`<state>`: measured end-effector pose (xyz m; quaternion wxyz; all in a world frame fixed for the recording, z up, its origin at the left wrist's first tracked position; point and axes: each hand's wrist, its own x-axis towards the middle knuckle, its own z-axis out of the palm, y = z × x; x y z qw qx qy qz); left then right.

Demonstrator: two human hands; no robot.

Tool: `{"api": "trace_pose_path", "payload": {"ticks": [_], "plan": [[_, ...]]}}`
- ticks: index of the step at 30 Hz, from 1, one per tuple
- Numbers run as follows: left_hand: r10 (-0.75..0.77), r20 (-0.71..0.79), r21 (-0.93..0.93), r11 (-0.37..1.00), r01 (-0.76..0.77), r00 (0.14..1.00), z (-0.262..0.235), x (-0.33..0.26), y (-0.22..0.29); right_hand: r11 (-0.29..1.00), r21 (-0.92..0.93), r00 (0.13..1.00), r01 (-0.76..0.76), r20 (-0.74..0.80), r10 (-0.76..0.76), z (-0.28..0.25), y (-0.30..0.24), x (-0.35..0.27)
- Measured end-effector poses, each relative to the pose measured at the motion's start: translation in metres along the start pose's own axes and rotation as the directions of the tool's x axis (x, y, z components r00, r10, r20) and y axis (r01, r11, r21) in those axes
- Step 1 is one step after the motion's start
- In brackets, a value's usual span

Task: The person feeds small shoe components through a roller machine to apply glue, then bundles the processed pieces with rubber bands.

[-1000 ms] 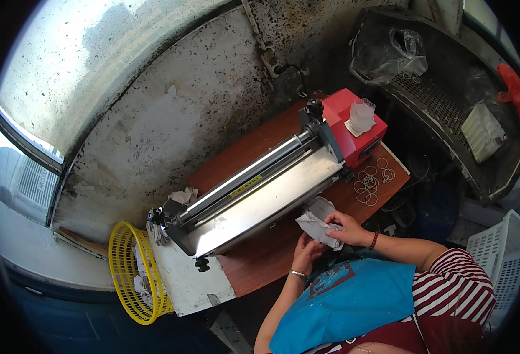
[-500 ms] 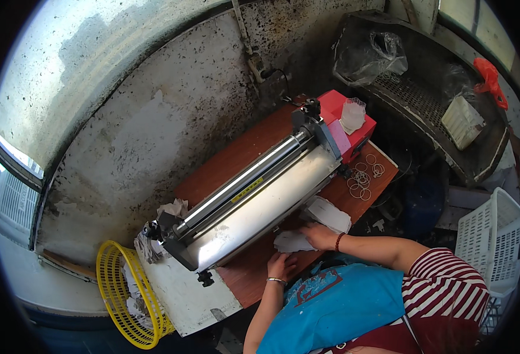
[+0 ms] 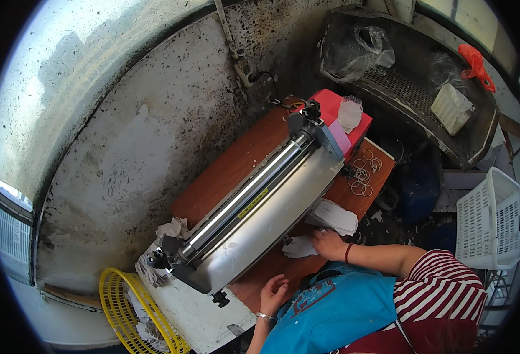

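My right hand (image 3: 330,244), with a beaded bracelet at the wrist, has its fingers together at the edge of a small pile of white sheets (image 3: 300,247) on the table. Its fingertips press on that pile; the thumb is partly hidden. Just beyond it lies a thicker stack of white sheets (image 3: 333,217). My left hand (image 3: 273,294) is off the sheets, near the front table edge, fingers loosely bent and apart, nothing in them. In front of both hands stands a roller machine (image 3: 266,218) with a shiny metal plate and a long steel roller.
Several pale rings (image 3: 361,176) lie on the red-brown table (image 3: 224,162) by the machine's red end box (image 3: 326,101), which carries a clear plastic cup (image 3: 349,115). A yellow basket (image 3: 114,295) with crumpled sheets stands at left, a white crate (image 3: 487,227) at right. Behind is a dark metal trough (image 3: 410,97).
My left hand has drawn back from the small pile toward the front edge and come free of it. My right hand stays at the sheets. The view has shifted a little.
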<state>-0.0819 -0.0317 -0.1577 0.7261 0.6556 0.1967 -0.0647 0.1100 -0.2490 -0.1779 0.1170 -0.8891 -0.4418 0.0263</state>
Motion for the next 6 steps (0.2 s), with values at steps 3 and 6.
{"api": "trace_pose_path", "payload": {"ticks": [3,6], "plan": [[0.01,0.063,0.116,0.993,-0.017,0.998,0.004,0.002,0.04,0.999,-0.03,0.997,0.038,-0.06,-0.04,0.007,0.002,-0.001],[0.063,0.106,0.093,0.993,-0.073,0.992,0.011,0.015,0.064,0.998,0.043,0.999,0.038,0.031,-0.039,-0.004,0.003,0.003]]}}
